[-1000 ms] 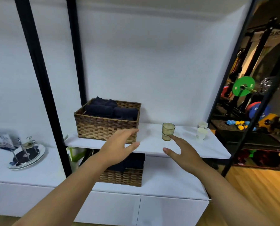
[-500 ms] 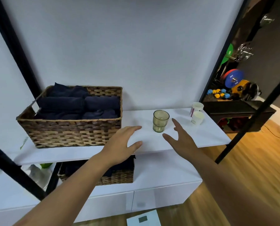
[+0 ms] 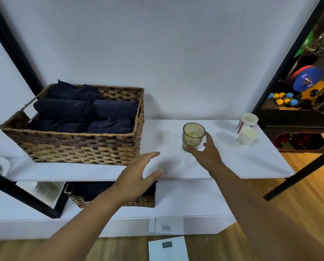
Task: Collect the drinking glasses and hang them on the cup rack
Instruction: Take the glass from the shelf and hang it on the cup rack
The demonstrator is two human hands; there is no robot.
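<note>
A yellowish-green drinking glass (image 3: 193, 135) stands upright on the white shelf (image 3: 232, 166), right of centre. My right hand (image 3: 204, 153) is at the glass, thumb at its base on the near side and fingers curving round its right side, fingers still apart and not closed on it. My left hand (image 3: 138, 178) hovers open over the shelf's front edge, left of the glass, holding nothing. No cup rack shows in this view.
A wicker basket (image 3: 78, 146) of dark blue towels fills the shelf's left part. Two white paper cups (image 3: 247, 136) stand at the shelf's right end. A second basket (image 3: 119, 200) sits on the lower cabinet. Black frame posts (image 3: 298, 178) cross both sides. Gym weights lie beyond at right.
The camera has come closer and tilted down. My right hand has moved forward from beside the glass to its base and side. My left hand stays open over the shelf edge.
</note>
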